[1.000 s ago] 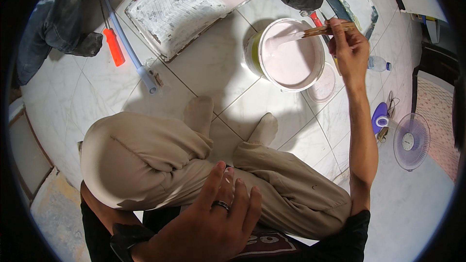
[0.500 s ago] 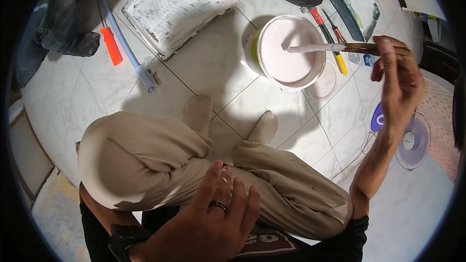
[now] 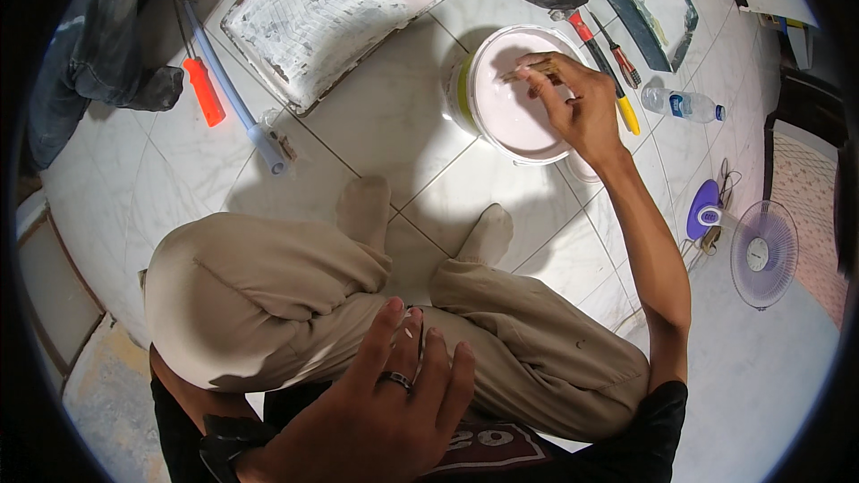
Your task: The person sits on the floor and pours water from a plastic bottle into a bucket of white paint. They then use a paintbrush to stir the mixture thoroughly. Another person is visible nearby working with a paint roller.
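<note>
My right hand [image 3: 577, 100] is closed round a brown wooden stick [image 3: 544, 68] above a bucket [image 3: 461, 94] of pale pink paint [image 3: 514, 125]. The stick's lower end is out of sight, apparently in the paint. My left hand [image 3: 394, 394] hovers over my lap with its fingers apart and nothing in it. A dark ring and small white specks show on its fingers.
A paint tray [image 3: 309, 27] with pink paint lies at the far left, and a smaller tray [image 3: 653, 9] at the far right. Tools with red and yellow handles [image 3: 629, 114], a water bottle [image 3: 682, 105] and a fan [image 3: 763, 255] are at right. Left are an orange-handled tool [image 3: 204, 94] and a pipe [image 3: 234, 85].
My right hand has come left and over the bucket, bringing the stick from level to dipped in the paint. The water bottle shows fully now. My left hand has barely moved.
</note>
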`<state>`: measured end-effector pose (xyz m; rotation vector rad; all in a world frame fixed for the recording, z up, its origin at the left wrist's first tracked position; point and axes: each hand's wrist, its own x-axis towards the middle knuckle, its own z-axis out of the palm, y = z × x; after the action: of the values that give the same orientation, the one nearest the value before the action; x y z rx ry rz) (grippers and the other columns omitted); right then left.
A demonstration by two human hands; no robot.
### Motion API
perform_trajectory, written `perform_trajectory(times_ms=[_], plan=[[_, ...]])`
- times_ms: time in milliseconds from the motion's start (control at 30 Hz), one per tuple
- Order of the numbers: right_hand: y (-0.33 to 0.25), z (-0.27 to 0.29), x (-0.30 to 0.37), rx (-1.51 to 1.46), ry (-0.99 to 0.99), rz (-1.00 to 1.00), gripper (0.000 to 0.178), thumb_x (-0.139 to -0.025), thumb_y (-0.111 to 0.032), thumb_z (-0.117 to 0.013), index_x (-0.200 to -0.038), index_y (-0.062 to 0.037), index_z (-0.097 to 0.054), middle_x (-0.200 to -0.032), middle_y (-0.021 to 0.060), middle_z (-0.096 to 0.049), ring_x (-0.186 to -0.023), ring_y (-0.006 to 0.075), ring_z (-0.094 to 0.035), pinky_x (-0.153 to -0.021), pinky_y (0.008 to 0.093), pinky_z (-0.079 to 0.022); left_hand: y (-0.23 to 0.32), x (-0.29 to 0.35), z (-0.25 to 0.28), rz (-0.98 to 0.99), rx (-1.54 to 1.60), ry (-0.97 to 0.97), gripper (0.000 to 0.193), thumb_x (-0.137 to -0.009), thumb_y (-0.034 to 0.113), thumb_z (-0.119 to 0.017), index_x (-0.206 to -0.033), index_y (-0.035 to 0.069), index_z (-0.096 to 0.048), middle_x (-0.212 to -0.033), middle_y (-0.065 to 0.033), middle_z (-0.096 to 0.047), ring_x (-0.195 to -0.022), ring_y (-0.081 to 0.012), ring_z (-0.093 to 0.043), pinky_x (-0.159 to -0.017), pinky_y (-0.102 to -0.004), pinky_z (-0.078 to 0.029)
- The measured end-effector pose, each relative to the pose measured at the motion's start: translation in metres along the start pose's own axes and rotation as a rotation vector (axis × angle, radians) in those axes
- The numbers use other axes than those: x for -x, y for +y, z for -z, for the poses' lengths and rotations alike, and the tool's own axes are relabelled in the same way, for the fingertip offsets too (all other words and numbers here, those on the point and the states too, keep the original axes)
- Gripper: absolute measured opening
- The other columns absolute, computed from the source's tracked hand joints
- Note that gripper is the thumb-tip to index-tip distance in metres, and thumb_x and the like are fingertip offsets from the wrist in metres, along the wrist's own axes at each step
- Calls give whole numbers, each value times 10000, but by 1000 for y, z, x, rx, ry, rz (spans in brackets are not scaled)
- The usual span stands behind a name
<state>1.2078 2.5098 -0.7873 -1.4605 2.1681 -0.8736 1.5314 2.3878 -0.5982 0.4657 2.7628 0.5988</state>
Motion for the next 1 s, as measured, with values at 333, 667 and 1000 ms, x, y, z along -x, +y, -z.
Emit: perform_trajectory(times_ms=[333, 667, 1000], plan=[[9, 27, 24, 269, 124, -116, 165, -1032, -148, -696, -1081, 0, -752, -964, 143, -764, -683, 241, -714, -652, 337, -567, 5, -3, 1, 75, 33, -1, 379, -991, 219, -564, -1247, -36, -677, -1100, -200, -730, -1136, -373, -726, -1181, -601, -441], [0, 6, 43, -36, 197, -339, 207, -1043, -184, -700, -977, -4, -777, -689, 59, -704, -564, 74, -538, -549, 276, -439, 1, -2, 0, 0, 15, 0, 385, -1011, 230, -525, -1226, -40, -695, -1057, -206, -744, -1087, -384, -755, -1156, -631, -459], [-5, 4, -6, -93, 235, -163, 224, -1027, -225, -731, -1018, -10, -796, -659, 56, -687, -548, 61, -582, -534, 266, -448, 5, -7, 5, 49, 49, -62, 372, -987, 219, -581, -1254, -20, -679, -1124, -190, -740, -1147, -359, -729, -1179, -597, -441]])
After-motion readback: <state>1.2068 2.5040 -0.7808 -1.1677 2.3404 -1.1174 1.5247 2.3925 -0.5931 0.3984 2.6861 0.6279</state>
